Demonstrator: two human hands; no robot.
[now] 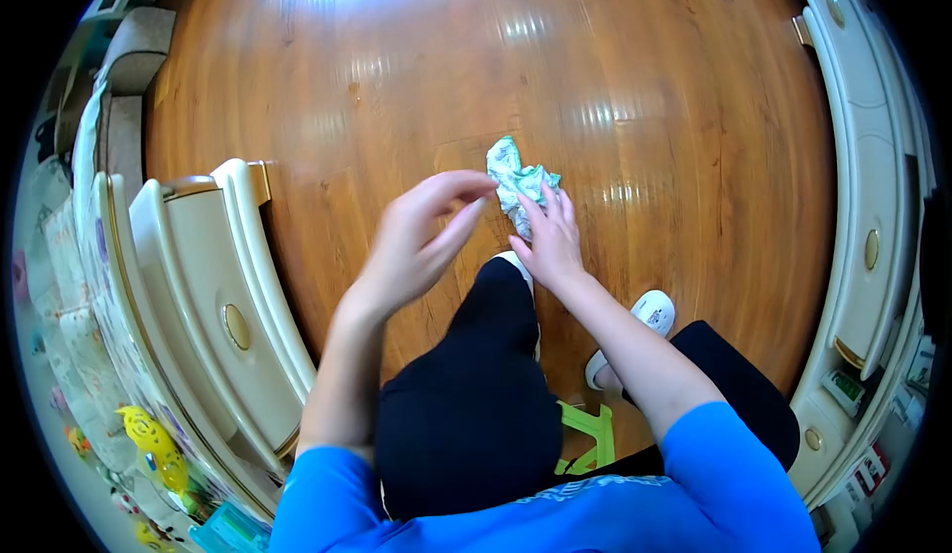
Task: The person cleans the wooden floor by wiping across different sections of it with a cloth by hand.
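Observation:
A crumpled white-and-green patterned cloth (508, 178) lies in front of my feet, over the wooden floor. My right hand (550, 241) reaches its near right side, and the stretched, slightly spread fingertips rest on the fabric. To the left of the cloth is my left hand (421, 236), its fingers curved and the thumb apart from them. Those left fingertips come close to the cloth's left edge; whether they touch it I cannot tell. Nothing shows between the left thumb and fingers.
Cream drawers (213, 285) stand on the left, and a cream cabinet (863, 156) lines the right. Beneath me is part of a green stool (595, 439). A white slipper (653, 312) is on my right foot. A yellow toy (154, 444) sits at lower left.

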